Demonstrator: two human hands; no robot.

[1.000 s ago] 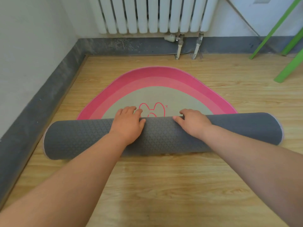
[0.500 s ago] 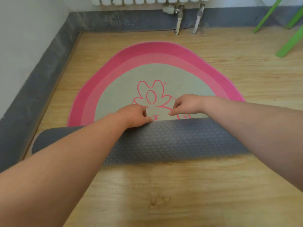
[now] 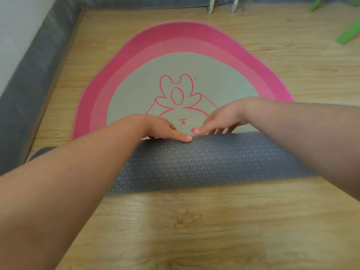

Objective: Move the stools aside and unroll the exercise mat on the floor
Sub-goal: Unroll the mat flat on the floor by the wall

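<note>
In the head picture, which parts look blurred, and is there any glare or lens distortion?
Head view: the left forearm and near floor are soft; the rabbit drawing on the mat is sharper; the grey baseboard bows, wide-angle; no hard glare.

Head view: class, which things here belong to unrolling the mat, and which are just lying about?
Job: exercise mat, half unrolled; left hand and right hand on its roll; green legs, perhaps a stool's.
Lying about: white pipes; grey skirting.
</note>
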